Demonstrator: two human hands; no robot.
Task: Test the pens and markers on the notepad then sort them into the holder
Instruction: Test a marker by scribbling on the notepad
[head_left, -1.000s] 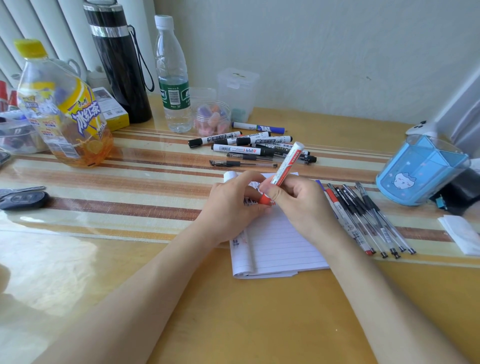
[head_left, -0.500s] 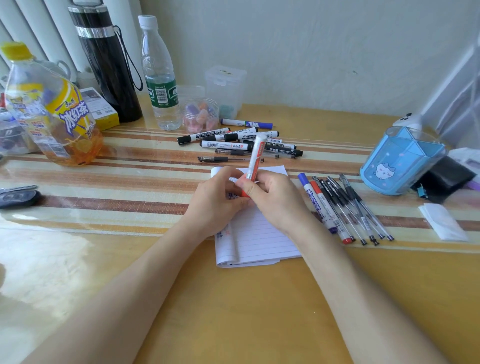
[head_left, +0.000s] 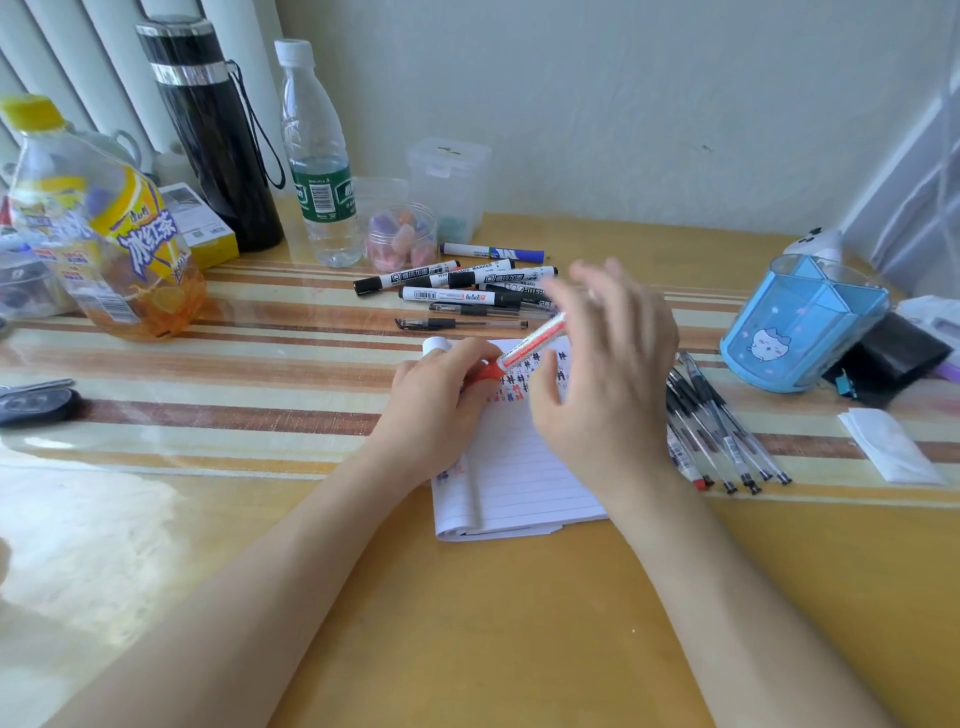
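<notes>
Red marker (head_left: 532, 340): slanted above the notepad (head_left: 519, 478), probably being capped or uncapped for its test.
Left hand (head_left: 441, 395): curled round the marker's red cap end, resting on the page to steady it.
Right hand (head_left: 602, 374): fingers spread and blurred over the marker's far end; contact unclear.
Blue holder (head_left: 800, 327): on the table (head_left: 519, 623) at right, a row of pens (head_left: 717, 431) between it and the notepad.

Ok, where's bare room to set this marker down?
Widest: the bare desk nearer than the notepad, on both sides of the forearms. Also the striped mat between the key fob and the left hand. Crowded: marker pile behind the notepad, pens between notepad and holder, bottles back left.
</notes>
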